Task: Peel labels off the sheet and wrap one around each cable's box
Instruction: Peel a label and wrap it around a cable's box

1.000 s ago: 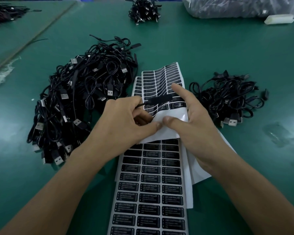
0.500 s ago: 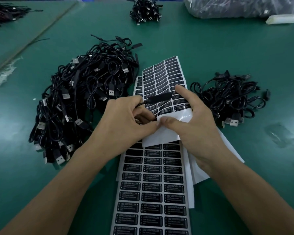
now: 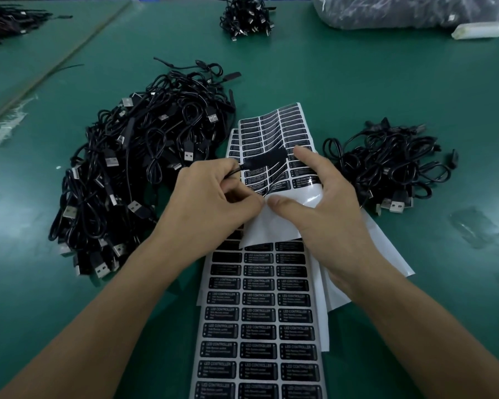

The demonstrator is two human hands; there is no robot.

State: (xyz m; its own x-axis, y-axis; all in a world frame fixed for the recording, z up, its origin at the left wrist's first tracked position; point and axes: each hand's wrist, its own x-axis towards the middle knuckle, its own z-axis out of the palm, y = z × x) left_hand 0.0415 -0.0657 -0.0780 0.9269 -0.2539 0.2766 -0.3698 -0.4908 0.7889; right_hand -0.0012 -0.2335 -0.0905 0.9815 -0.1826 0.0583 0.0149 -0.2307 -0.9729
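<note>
Left hand curls its fingers tight; right hand pinches with thumb and forefinger.

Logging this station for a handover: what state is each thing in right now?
Left hand: grips cable near its box.
Right hand: pinches top sheet, forefinger at box.
Box: held across top sheet.
Top sheet: curled up, near end stripped white.
Lower sheet: flat, mostly full.
Left pile: tangled heap.
Right pile: smaller heap.
</note>
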